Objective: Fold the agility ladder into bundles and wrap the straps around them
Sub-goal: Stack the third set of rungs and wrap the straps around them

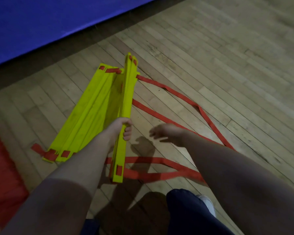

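Floor: pale narrow-strip hardwood floor (210, 48), boards run diagonally, scuffed, dark stains, a few open seams. Top-left corner: smooth blue padded panel (49, 22), mat or wall pad, can't tell. Dark shadowed strip (32, 61) along its lower edge. Left edge: soft red mat (2, 167) on the floor. Light dim; soft shadows bottom centre.

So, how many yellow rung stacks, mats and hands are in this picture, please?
Yellow rung stacks: 2 (held stack, flat stack)
Mats: 2 (blue mat, red mat)
Hands: 2 (left hand grips the held stack, right hand holds nothing)
Total: 6
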Tool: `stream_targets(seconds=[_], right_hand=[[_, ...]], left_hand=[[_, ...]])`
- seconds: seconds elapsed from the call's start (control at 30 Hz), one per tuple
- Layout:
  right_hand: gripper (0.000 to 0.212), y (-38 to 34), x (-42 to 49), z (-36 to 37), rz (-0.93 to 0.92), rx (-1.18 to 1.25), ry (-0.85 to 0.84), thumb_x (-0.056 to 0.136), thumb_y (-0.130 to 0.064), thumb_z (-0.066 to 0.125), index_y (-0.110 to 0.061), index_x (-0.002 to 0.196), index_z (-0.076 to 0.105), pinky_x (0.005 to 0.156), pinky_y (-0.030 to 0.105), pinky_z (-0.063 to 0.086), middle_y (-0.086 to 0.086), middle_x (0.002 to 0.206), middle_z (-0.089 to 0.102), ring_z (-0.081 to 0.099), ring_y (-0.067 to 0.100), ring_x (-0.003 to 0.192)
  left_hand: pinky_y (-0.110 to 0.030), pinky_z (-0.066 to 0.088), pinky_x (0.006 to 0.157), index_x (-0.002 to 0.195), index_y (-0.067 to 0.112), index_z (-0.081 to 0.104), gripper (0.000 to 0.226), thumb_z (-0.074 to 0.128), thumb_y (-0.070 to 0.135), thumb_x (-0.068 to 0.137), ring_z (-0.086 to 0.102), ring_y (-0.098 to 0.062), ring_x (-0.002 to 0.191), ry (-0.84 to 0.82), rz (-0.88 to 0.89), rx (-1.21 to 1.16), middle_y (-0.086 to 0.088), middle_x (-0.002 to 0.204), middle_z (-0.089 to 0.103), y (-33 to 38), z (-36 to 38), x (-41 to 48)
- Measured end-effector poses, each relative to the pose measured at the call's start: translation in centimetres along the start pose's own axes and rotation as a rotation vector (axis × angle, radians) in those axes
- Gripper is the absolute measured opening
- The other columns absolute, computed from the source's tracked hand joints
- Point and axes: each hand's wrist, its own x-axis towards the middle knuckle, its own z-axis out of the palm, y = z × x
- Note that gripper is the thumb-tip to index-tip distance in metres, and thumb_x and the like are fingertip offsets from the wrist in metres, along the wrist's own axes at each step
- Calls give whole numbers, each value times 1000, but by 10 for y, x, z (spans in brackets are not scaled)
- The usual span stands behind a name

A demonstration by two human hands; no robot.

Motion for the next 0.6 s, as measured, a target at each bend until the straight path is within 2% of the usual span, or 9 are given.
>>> stream_targets(seconds=[0.07,0.13,0.17,0.27,0.33,0.4,0.43,0.5,0.6], right_hand=[[38,-21,6,-1,-107,286,89,93,-38,54,-16,124,57,104,38,41,6,124,62,54,24,118],[62,-43,9,2,-189,421,90,88,-56,56,-17,135,48,105,40,37,1,118,59,53,20,115],[63,-55,8,4,-228,462,88,88,-58,56,-18,135,48,104,40,39,-2,111,59,55,18,110],[62,-74,11,4,-299,591,197,81,-54,69,-11,124,56,82,37,54,3,101,66,67,18,86],[72,-77,16,0,-281,631,326,72,-44,80,1,123,57,68,35,56,13,100,71,71,29,83],[60,-78,13,1,-247,559,400,80,-34,73,4,123,57,61,31,55,17,96,73,72,31,82],[52,-79,11,3,-235,497,386,86,-33,67,3,123,58,61,28,54,13,93,73,71,26,81],[47,-83,3,5,-256,461,267,94,-40,57,-3,123,59,73,31,52,4,92,71,68,18,85],[47,-70,-16,1,-244,645,3,92,-51,47,-10,111,58,94,46,45,4,96,65,62,21,91]], left_hand=[[-12,19,31,62,14,31,31,31,1,90,25,-10,26,-49,9,73,2,36,27,-8,5,-7],[-13,21,32,57,12,34,35,33,-4,88,26,-11,26,-97,18,144,1,36,28,-20,11,-14],[-14,23,33,55,11,35,37,34,-6,87,27,-11,26,-119,28,186,-1,36,29,-25,15,-18],[-17,32,37,59,5,42,29,44,-12,83,36,-13,29,-150,81,351,-4,38,37,-39,27,-27],[-20,40,40,69,5,52,22,53,-13,82,46,-15,35,-127,103,405,-6,43,49,-41,32,-31],[-22,47,46,71,3,60,16,57,-8,83,56,-16,44,-142,96,423,-8,51,59,-37,34,-34],[-22,47,47,70,2,61,17,56,-6,84,57,-16,46,-154,86,400,-8,52,60,-35,34,-35],[-19,40,41,62,4,54,26,52,-6,85,49,-13,38,-164,72,342,-5,46,51,-29,32,-32],[-16,27,35,53,10,40,40,44,-10,88,32,-9,28,-22,82,327,2,36,34,-11,25,-24]])
